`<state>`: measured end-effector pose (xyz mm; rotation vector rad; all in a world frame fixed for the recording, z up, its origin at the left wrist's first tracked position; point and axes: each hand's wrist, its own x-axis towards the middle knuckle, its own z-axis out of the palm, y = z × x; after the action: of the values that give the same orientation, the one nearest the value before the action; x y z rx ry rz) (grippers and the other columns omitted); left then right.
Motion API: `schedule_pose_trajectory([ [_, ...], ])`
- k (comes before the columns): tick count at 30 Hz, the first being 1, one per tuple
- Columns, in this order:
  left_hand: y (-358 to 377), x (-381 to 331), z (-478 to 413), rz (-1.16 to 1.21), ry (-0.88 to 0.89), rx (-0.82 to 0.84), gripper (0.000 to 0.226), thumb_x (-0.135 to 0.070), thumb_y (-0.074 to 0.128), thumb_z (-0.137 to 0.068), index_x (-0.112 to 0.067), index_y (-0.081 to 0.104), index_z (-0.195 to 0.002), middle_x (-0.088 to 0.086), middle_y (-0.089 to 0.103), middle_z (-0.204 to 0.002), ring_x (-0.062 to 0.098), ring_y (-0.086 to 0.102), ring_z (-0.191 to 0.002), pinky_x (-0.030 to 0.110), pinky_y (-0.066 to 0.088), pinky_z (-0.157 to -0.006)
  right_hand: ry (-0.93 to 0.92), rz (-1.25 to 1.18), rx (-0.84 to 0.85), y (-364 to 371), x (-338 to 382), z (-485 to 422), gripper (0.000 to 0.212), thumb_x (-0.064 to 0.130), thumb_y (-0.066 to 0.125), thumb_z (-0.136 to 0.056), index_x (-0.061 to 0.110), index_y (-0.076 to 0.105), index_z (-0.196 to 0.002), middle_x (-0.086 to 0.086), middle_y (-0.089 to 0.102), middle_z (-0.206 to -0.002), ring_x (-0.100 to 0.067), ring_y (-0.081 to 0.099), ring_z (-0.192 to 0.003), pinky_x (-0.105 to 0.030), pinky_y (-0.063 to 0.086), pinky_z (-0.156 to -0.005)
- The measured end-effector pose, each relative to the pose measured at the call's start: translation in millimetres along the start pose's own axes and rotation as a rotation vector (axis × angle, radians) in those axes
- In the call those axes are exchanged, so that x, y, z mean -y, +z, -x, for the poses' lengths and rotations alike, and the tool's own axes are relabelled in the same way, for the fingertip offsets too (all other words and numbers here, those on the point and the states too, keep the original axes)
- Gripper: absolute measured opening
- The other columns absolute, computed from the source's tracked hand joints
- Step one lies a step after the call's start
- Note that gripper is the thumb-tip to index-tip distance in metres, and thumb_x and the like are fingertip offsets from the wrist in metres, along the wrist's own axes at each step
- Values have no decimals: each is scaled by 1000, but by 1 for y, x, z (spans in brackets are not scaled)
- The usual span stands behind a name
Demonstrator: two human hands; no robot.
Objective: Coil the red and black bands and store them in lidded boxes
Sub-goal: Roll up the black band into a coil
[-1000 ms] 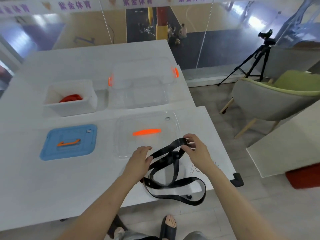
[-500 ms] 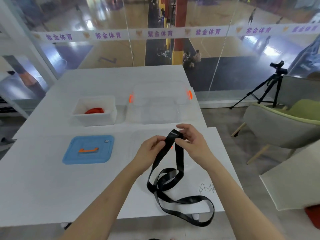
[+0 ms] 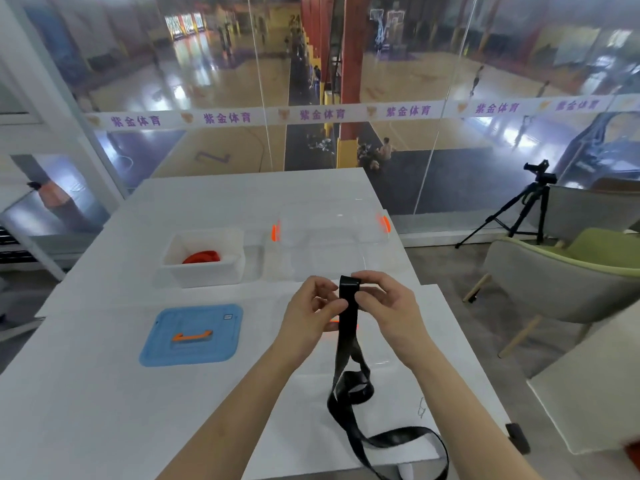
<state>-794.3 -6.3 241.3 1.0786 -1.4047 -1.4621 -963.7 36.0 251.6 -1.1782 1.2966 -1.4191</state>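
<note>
The black band hangs from both my hands above the white table, its top end folded over. My left hand pinches it from the left and my right hand from the right. Its lower part loops on the table and trails over the near edge. The red band lies coiled inside the white box. A clear box with orange latches stands to the right of it. A blue lid with an orange handle lies flat at the left. The clear lid lies under my hands, mostly hidden.
The white table ends close on the right, with a black clamp on its edge. A grey and green chair and a camera tripod stand on the floor at the right. A glass wall rises behind the table.
Both hands have lifted the black band's top end higher off the table, and the fold at its top is now tighter. The view has tilted upward.
</note>
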Motion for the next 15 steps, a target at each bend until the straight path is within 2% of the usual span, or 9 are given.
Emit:
schedule_pose_trajectory([
  [2, -2, -5, 1, -11, 31, 13, 23, -5, 70, -92, -20, 68, -109, 23, 59, -94, 28, 69, -93, 40, 65, -74, -7, -7, -5, 5, 5, 2, 31, -7, 60, -98, 14, 74, -116, -7, 81, -108, -25, 77, -104, -36, 61, -96],
  [3, -3, -7, 2, -45, 65, 18, 23, -8, 69, -93, -22, 71, -111, 16, 62, -93, 22, 68, -92, 38, 64, -75, -9, -14, -9, 6, 8, 3, 31, -7, 59, -99, 13, 75, -116, -7, 82, -107, -24, 78, -103, -35, 62, -96],
  [5, -5, -8, 2, -156, 136, 1, 18, -16, 70, -93, -29, 75, -105, 1, 67, -97, 15, 66, -93, 37, 62, -80, -20, -27, -29, 8, 13, 5, 28, -6, 61, -99, 13, 76, -114, -5, 82, -106, -21, 78, -103, -34, 62, -96],
  [7, -7, -11, 2, -244, 188, -25, 10, -21, 71, -93, -31, 74, -94, -6, 66, -96, 9, 65, -93, 37, 58, -85, -52, 2, -66, 10, 17, 6, 25, -1, 66, -98, 15, 78, -112, -2, 83, -106, -20, 78, -104, -34, 61, -96],
  [9, -5, -15, 3, -268, 207, -31, 7, -24, 69, -94, -29, 73, -91, -9, 68, -94, 10, 66, -94, 37, 57, -85, -67, 15, -126, 11, 18, 7, 21, 3, 71, -96, 15, 78, -110, -2, 82, -105, -20, 77, -104, -32, 61, -94],
  [12, 0, -25, 6, -181, 187, -22, 8, -22, 66, -96, -22, 74, -92, -3, 72, -90, 19, 71, -91, 38, 63, -82, -67, 46, -173, 8, 15, 9, 14, 11, 72, -97, 18, 77, -108, -1, 80, -106, -18, 76, -105, -35, 60, -96],
  [15, 4, -41, 4, -84, 167, -36, 11, -17, 66, -96, -15, 73, -88, 8, 73, -88, 28, 72, -91, 38, 64, -75, -17, 61, -27, 6, 7, 17, 23, 9, 67, -101, 19, 70, -121, -2, 80, -115, -19, 74, -112, -36, 58, -100],
])
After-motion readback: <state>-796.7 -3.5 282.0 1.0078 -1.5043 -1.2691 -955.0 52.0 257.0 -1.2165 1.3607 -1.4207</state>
